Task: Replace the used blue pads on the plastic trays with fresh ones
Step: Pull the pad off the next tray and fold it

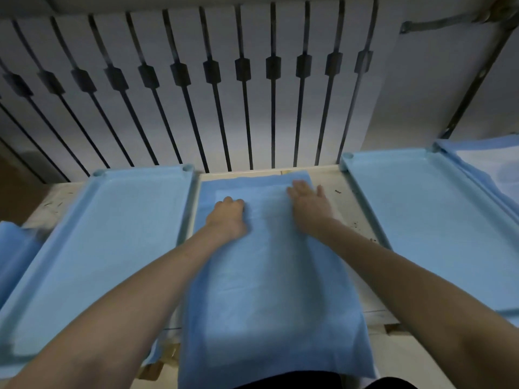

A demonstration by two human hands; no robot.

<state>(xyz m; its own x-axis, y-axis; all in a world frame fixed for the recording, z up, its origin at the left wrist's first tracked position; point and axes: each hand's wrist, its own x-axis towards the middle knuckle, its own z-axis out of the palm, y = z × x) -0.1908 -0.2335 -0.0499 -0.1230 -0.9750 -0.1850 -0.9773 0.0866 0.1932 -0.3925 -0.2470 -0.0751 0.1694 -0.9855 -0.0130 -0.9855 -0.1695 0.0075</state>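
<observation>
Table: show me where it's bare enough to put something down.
A bare strip runs between the middle pad and the right tray, flecked with specks. A small corner shows beyond the left tray. Elsewhere trays and pads crowd it.

Arms bare: left forearm (134, 290) and right forearm (407, 276) uncovered right up to the frame edge. left hand (227, 217) and right hand (309, 203) bare too, fine detail lost to blur. black garment (295, 381) at bottom edge, type unclear.

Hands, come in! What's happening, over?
Left hand curled on blue pad, grip unclear. Right hand flat on it. Left tray, right tray alongside; nothing blocking.
</observation>
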